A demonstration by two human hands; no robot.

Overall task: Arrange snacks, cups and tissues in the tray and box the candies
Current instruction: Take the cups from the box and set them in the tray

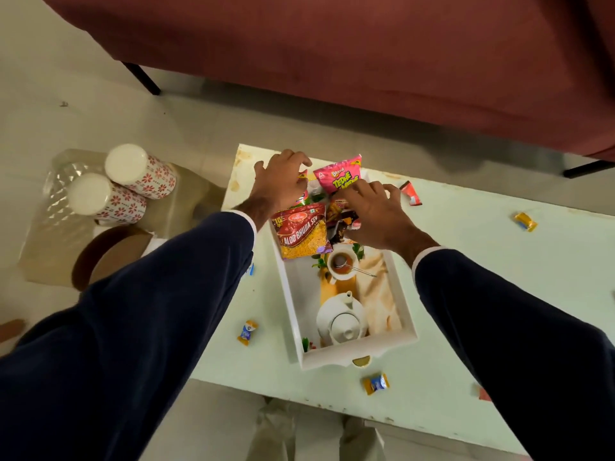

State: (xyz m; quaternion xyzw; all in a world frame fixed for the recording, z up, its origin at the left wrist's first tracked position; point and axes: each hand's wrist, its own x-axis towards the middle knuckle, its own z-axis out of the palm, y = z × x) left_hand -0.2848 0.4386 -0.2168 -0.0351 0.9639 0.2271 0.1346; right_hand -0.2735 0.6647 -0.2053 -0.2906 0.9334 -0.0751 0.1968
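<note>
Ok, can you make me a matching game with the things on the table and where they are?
Things:
1. Aloo Bhujia packet
2. pink snack packet
3. flowery cups
4. blue and orange candy

Places:
A. on the stool beside the table
B. far end of the tray, by the right hand
C. on the table, outside the tray's near end
D. in the tray, below the left hand

Pairs: 1-D, 2-B, 3-A, 4-C

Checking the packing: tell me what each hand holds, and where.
Right hand pinches a dark snack packet by its top edge. Left hand rests on packets in the tray; its grip is hidden.
</note>
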